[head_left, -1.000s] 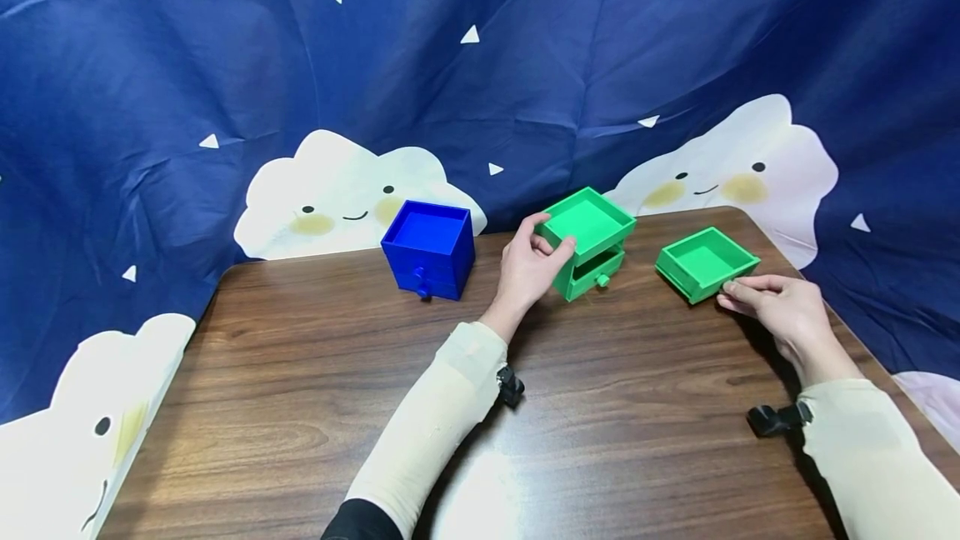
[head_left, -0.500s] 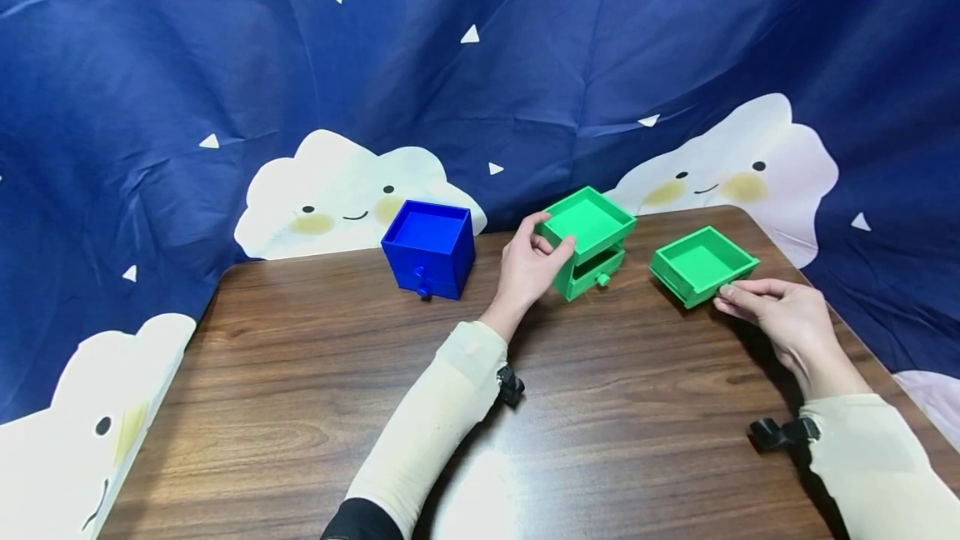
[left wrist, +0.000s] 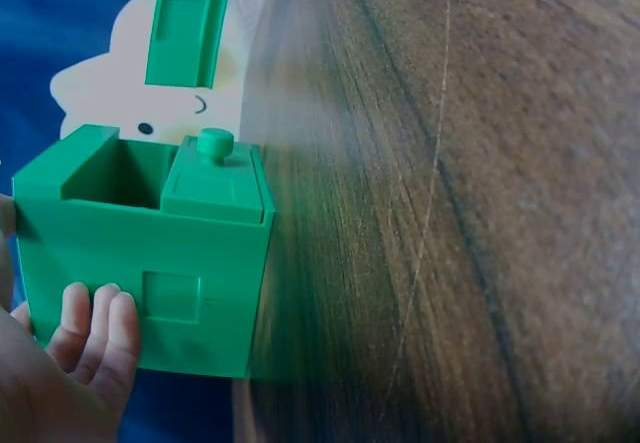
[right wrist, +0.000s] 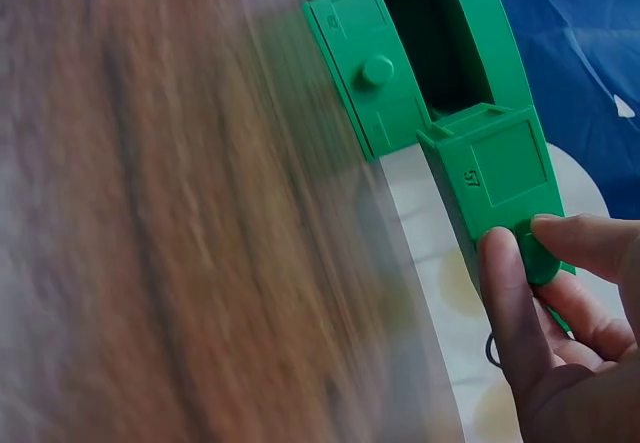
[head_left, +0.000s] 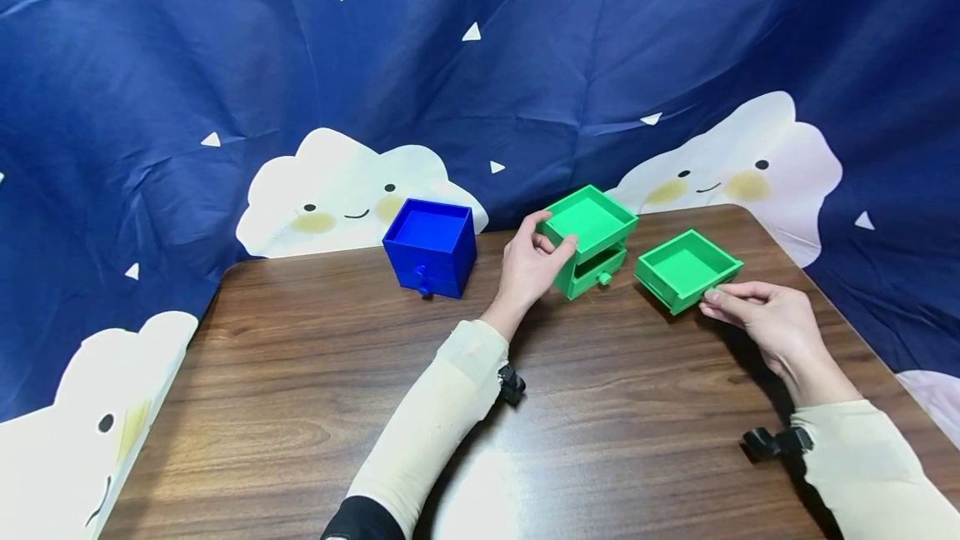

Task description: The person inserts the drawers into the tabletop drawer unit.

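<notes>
My left hand [head_left: 527, 273] grips the left side of a small green drawer cabinet [head_left: 592, 227], its thumb by the front top corner. The cabinet has a shallow open tray on top, a vacant upper slot [right wrist: 430, 43] and a lower drawer [right wrist: 375, 68] pushed in, with a round knob. To the right, my right hand [head_left: 780, 327] pinches the knob [right wrist: 540, 258] of a loose green drawer [head_left: 686, 265] between thumb and fingers. That drawer holds nothing and is slightly tilted. In the right wrist view its back end overlaps the cabinet near the slot.
A blue drawer cabinet [head_left: 442, 261] of the same shape stands left of the green one, near the back edge of the wooden table [head_left: 300, 373]. Behind the table hangs a dark blue curtain [head_left: 540, 48] with white clouds. Black cameras are strapped to both wrists.
My right hand has carried the loose green drawer leftward, closer to the green cabinet, and turned it slightly. The left hand and both cabinets have stayed in place.
</notes>
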A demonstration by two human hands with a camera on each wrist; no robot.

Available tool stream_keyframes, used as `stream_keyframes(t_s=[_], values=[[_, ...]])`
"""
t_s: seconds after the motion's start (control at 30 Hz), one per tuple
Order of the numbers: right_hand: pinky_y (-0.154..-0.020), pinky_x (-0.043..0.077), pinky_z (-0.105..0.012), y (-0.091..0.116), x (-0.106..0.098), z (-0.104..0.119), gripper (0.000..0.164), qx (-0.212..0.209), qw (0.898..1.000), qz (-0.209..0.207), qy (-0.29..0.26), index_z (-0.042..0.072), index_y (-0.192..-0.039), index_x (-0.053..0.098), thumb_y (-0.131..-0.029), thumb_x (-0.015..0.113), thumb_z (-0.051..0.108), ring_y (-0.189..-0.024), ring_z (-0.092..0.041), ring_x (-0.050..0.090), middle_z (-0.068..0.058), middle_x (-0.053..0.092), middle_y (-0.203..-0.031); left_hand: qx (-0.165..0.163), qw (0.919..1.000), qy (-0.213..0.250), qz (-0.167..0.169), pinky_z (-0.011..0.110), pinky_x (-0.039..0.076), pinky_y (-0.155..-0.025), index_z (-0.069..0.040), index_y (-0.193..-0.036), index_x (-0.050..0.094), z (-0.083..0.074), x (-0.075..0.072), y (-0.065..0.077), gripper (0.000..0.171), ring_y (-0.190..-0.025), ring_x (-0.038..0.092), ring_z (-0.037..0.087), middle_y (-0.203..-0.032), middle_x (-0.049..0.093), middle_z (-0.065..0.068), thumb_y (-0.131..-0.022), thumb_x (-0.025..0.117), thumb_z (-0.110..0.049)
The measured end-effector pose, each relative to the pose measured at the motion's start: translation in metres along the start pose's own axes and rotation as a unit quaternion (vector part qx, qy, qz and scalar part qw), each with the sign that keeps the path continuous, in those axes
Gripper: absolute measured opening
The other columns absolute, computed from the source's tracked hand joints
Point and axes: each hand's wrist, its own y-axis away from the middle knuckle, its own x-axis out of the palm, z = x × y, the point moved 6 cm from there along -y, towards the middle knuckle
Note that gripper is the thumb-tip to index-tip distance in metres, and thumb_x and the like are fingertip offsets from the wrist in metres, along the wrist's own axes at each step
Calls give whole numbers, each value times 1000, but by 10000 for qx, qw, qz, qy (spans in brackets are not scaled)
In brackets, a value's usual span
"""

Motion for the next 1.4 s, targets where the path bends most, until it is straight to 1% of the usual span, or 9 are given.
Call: stream_keyframes(t_s=[0.23,0.5,0.87,1.03,1.4], values=[[-73,65,-27,2,13,-3,24,-32,9999,116,35,10,-88,84,-95,74,-11,-73,-14,82,-2,81,-83,-5,10000,19,-34,23,50,-75,-19,-144,63,0,0,-1,53,-71,57,4,-82,61,-6,-97,78,-38],[-74,66,-29,6,23,-3,26,-86,9996,266,-51,10,-89,83,-97,71,-12,-74,-16,82,-4,82,-83,-9,10000,67,-41,24,50,-74,-20,-144,63,0,1,-1,53,-71,58,5,-82,62,-5,-97,78,-39],[-74,65,-29,9,39,-3,26,-222,9993,317,5,11,-89,83,-98,71,-11,-73,-14,82,-3,82,-82,37,10000,30,-25,24,50,-74,-20,-145,63,1,1,-1,54,-71,58,5,-82,62,-6,-97,77,-40],[-74,66,-30,10,46,-3,24,-235,9991,347,-51,9,-90,82,-96,72,-12,-74,-14,82,-3,82,-83,14,9999,111,-36,24,50,-74,-19,-144,63,1,0,0,54,-71,58,6,-82,61,-5,-96,78,-39],[-75,66,-29,10,57,-5,23,-216,9988,448,40,10,-91,82,-97,72,-10,-74,-13,82,-2,82,-83,12,10000,84,-39,24,50,-74,-20,-144,63,1,1,0,53,-71,58,5,-82,61,-6,-97,78,-39]])
